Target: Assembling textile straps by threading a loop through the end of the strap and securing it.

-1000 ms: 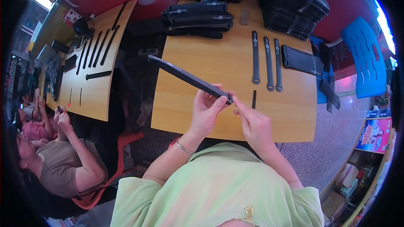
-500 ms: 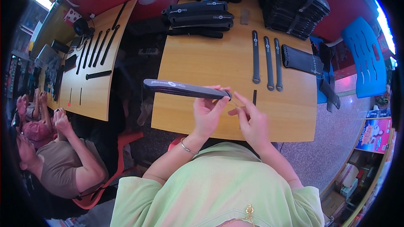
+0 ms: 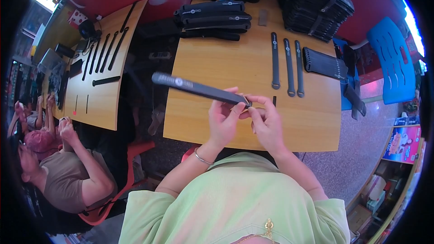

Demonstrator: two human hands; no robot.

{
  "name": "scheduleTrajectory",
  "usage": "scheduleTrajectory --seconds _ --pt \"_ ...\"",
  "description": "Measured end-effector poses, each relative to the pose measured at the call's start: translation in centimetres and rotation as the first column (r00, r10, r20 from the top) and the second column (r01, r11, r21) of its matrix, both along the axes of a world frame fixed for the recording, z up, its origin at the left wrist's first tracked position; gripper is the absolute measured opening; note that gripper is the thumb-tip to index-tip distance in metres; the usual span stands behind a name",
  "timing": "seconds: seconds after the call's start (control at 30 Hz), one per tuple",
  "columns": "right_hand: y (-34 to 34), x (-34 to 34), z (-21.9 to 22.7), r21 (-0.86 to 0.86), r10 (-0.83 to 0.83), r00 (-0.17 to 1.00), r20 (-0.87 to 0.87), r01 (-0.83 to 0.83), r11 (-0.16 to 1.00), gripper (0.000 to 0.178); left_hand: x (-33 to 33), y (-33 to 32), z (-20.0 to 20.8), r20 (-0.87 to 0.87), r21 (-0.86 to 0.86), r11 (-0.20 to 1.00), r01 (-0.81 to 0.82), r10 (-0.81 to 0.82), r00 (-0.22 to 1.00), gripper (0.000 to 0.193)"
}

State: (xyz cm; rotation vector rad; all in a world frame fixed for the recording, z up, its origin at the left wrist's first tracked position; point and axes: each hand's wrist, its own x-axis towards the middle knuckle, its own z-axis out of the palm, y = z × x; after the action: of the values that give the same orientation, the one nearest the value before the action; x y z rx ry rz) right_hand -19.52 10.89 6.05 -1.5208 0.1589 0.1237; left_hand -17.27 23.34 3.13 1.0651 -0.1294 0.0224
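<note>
My left hand [image 3: 222,119] is closed around the near end of a bundle of black straps [image 3: 196,89]. The bundle points away to the left above the table, its far end slightly blurred. At its near end my right hand [image 3: 266,124] has its thumb and fingers pinched together, close to the left fingertips. A thin tan rubber band shows faintly there, mostly hidden by the fingers. Beyond my right hand lies a short black strip [image 3: 274,101]. Three single straps [image 3: 289,68] with looped ends lie farther off on the wooden table [image 3: 203,131].
Strap bundles [image 3: 212,18] lie at the table's back left. A tall black stack [image 3: 316,7] stands back right, beside a flatter strap bundle [image 3: 324,64]. A blue chair [image 3: 393,63] is at right. At left, a co-worker [image 3: 74,178] sits by another table [image 3: 101,108] with straps.
My right hand has moved up and left to the bundle's near end. The stretched band is now mostly covered. The bundle has rolled and its far end has risen slightly.
</note>
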Motion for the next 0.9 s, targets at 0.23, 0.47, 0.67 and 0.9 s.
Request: scheduleTrajectory --seconds 0.23,0.47,0.67,0.9 --pt "0.1 0.5 0.0 -0.289 -0.005 0.985 0.17 0.055 0.956 0.018 1.5 0.5 -0.1 -0.259 -0.081 0.989 0.125 -0.142 0.955 0.049" --pt "-0.2 0.3 -0.1 -0.373 0.008 0.979 0.204 0.071 0.925 0.016 0.6 -0.2 -0.2 -0.155 0.041 0.991 0.128 -0.12 0.981 0.05" --pt "-1.6 0.1 -1.0 -0.318 0.06 0.981 0.182 0.001 0.948 0.018 1.7 1.7 -0.7 -0.161 0.194 0.906 0.376 -0.349 0.923 0.053" --pt "-0.8 0.1 0.4 -0.329 -0.023 0.97 0.244 0.105 0.939 0.015 1.2 0.2 0.1 -0.137 0.061 0.94 0.336 -0.326 0.936 0.054"
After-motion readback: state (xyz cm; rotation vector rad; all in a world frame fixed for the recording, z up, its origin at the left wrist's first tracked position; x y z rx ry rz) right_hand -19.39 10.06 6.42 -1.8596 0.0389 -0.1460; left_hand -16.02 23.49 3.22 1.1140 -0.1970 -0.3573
